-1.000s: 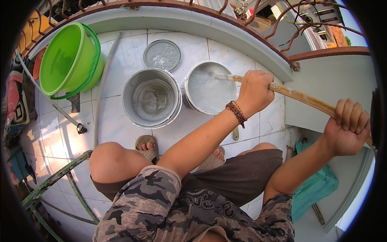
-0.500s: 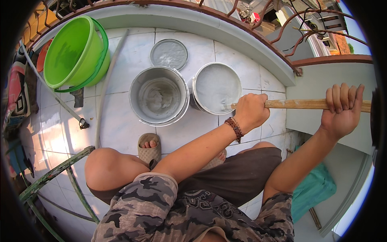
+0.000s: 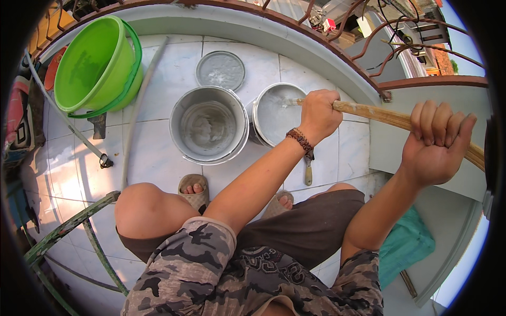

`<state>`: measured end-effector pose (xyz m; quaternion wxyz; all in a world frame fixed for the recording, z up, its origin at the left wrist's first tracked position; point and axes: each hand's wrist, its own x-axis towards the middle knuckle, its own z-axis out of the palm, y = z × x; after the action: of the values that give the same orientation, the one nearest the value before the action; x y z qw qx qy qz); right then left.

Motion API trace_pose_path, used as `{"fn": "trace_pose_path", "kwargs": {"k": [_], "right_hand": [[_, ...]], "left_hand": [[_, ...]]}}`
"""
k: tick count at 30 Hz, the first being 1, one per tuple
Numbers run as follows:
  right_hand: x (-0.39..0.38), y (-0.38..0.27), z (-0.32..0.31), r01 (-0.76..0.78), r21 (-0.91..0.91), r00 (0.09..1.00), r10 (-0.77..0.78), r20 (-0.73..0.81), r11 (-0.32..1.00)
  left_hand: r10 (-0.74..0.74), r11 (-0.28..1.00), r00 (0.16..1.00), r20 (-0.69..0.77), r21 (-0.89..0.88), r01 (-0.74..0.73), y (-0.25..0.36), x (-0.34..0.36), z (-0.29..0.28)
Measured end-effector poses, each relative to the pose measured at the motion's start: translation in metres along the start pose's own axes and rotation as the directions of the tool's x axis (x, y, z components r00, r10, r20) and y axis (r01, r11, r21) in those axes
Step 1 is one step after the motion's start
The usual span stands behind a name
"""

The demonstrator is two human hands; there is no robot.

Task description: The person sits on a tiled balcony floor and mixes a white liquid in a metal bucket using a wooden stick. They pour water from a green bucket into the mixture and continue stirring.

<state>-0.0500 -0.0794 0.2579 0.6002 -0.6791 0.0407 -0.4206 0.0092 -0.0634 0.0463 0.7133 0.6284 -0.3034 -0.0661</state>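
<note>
My left hand (image 3: 320, 113) is wrapped round the lower part of a wooden stick (image 3: 371, 112), just over the rim of the right-hand bucket (image 3: 255, 118). Farther up the same stick, my right hand (image 3: 435, 145) grips it, higher and nearer to me. The stick slants down to the left, and its whitish-coated lower end dips into the pale grey liquid (image 3: 274, 113) in that bucket. Close beside it on the left stands a second bucket (image 3: 179, 129), smeared grey inside with a little grey residue at the bottom. My left forearm hides part of the floor.
A grey-coated round lid (image 3: 221, 71) lies behind the buckets. A green tub (image 3: 97, 66) stands far left beside a long pole (image 3: 139, 105). A small wooden-handled tool (image 3: 308, 174) lies near my foot. Green metal bars (image 3: 74, 221) are at left, railing (image 3: 295, 21) behind.
The stick's lower end has swung to the far side of the liquid, tilting the stick more. Both hands have shifted left, the left one also farther away. The small tool's handle has come into view.
</note>
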Motion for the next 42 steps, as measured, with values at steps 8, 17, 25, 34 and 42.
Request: {"fn": "trace_pose_path", "kwargs": {"k": [8, 17, 25, 34, 42], "right_hand": [[0.004, -0.015, -0.007, -0.091, -0.167, 0.978, 0.057, -0.202, 0.982], [0.021, -0.002, -0.036, -0.191, -0.004, 0.932, 0.18, -0.314, 0.982], [0.014, 0.008, -0.02, -0.098, 0.054, 0.986, 0.104, -0.132, 0.994], [-0.004, -0.01, -0.017, -0.007, -0.148, 1.0, 0.005, -0.012, 0.989], [0.006, -0.022, -0.004, -0.173, -0.339, 0.888, -0.003, -0.461, 0.925]], "left_hand": [[-0.167, 0.983, 0.941, 0.294, -0.022, 0.181, 0.016, -0.027, 0.012], [-0.302, 0.946, 0.89, 0.341, 0.226, 0.234, 0.036, -0.028, -0.015], [-0.077, 0.968, 0.994, 0.074, 0.246, 0.057, 0.011, 0.005, -0.015], [-0.053, 0.997, 0.995, 0.081, -0.051, 0.057, 0.006, -0.004, 0.025], [-0.225, 0.974, 0.918, 0.327, 0.039, 0.225, 0.029, -0.042, 0.03]]}}
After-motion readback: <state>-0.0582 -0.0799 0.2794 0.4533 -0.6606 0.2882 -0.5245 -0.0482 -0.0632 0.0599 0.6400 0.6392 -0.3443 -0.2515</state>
